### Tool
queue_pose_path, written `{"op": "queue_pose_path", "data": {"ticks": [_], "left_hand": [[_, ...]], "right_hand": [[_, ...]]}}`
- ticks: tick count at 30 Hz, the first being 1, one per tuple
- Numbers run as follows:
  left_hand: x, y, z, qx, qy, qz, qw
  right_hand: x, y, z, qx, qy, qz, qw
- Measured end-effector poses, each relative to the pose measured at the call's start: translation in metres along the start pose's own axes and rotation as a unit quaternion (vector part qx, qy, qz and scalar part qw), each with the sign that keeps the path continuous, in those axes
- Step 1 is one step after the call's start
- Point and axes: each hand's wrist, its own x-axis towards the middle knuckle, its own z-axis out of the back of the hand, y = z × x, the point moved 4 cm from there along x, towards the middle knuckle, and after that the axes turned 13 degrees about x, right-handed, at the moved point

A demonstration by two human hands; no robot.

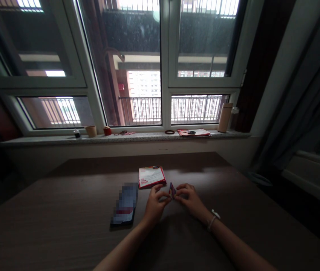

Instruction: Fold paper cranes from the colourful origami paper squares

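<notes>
A small piece of folded paper, coloured purple and yellow and coming to a point at the top, stands between my two hands just above the table or on it. My left hand pinches its left lower edge between thumb and fingers. From the other side, my right hand grips its right edge with the fingertips. A bracelet with a white piece circles my right wrist. Just beyond my left hand lies a stack of red-bordered printed sheets. To the left of that hand is a phone, its screen blurred out.
The brown table reaches toward a stone windowsill. On the sill stand a paper cup, a red spool-like item, a small dark bottle, a dark ring, papers with scissors and a tan flask.
</notes>
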Motion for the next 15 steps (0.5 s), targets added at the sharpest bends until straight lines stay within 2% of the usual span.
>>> {"op": "queue_pose_path", "data": {"ticks": [5,15], "left_hand": [[0.0001,0.0026,-0.0006,-0.006,0.004,0.014,1.000],[-0.0013,-0.0012,0.0001,0.012,0.010,0.001,1.000]], "right_hand": [[-0.0011,-0.0011,-0.0040,-0.014,0.014,0.001,1.000],[-0.0004,0.0001,-0.0003,-0.018,0.017,0.007,1.000]]}}
